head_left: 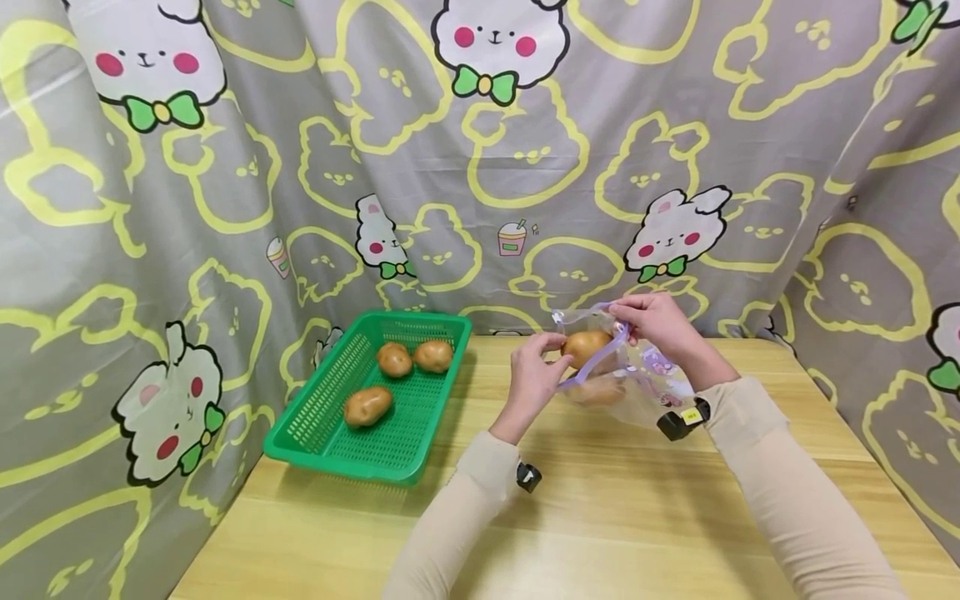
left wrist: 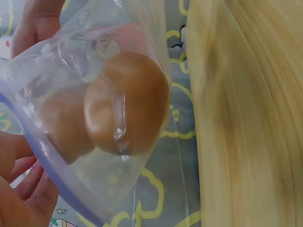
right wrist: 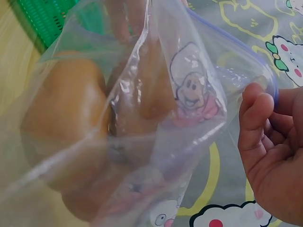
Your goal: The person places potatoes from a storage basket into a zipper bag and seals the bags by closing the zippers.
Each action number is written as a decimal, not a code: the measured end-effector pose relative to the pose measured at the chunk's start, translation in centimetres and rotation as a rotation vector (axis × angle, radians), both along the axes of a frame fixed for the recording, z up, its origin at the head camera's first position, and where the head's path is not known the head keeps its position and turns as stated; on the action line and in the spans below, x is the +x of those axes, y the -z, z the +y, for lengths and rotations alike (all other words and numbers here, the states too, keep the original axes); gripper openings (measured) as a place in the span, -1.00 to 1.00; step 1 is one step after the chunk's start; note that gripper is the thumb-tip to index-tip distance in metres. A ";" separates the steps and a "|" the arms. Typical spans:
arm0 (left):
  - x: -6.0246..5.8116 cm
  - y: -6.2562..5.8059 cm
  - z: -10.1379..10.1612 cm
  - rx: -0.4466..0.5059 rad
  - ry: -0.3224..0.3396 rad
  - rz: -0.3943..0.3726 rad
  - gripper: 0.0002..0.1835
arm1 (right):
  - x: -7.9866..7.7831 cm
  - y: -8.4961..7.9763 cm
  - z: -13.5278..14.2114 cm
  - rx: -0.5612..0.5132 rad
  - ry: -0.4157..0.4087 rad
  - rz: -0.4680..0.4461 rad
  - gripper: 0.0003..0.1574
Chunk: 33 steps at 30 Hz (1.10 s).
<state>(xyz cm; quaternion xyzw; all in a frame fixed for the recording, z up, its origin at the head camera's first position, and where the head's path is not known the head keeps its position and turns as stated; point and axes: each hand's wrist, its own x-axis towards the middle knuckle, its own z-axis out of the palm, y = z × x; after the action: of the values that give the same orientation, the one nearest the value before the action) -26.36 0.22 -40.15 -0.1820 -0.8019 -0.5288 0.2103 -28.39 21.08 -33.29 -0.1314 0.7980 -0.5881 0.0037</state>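
1. Bag position: a clear zip bag [head_left: 637, 375] with a purple seal strip and a printed cartoon figure is held above the wooden surface [head_left: 600, 517], to the right of the green basket [head_left: 330, 433]. It does not appear to rest fully on the surface; its lower end hangs near it.

2. Right hand [head_left: 656, 321]: the fingers pinch the upper rim of the bag at the purple strip. In my judgement this grip keeps the mouth lifted and spread so that the opening stays accessible.

3. Left hand [head_left: 534, 371]: the fingers are curled around a potato [head_left: 587, 346] located at the bag mouth, partly inside the rim. The grip appears to guide the potato along the opening while the opposite hand steadies the film.

4. Bag contents: the left wrist view shows two rounded brown potatoes behind the film, touching each other. One lies in front of and overlaps the other. The film is creased and glossy, with highlights across the front potato.

5. Potato appearance: smooth tan-brown skin, oval form, no visible damage.

6. Basket contents: three further potatoes [head_left: 393, 360] lie in the basket, two near the far end just beside each other, one apart toward the middle.

7. Background: patterned grey cloth [head_left: 225, 167] with rabbit figures surrounds the surface.
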 end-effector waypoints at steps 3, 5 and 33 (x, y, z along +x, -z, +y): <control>-0.1 0.1 0.1 -0.036 -0.017 0.004 -0.77 | 0.0 0.0 0.0 -0.009 0.007 0.004 -0.49; -0.1 0.1 0.2 -0.062 -0.004 0.003 -0.76 | 0.0 0.0 0.0 -0.020 0.014 0.003 -0.49; -2.8 -6.6 -19.2 -0.488 0.188 -0.342 -0.69 | -0.3 0.4 1.5 0.174 0.059 0.115 -0.54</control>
<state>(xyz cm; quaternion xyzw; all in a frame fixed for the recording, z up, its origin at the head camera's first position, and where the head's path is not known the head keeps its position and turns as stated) -29.15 -18.93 -33.59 -0.2089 -0.9086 -0.3607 -0.0273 -28.74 22.57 -33.69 -0.1406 0.8486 -0.5077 -0.0478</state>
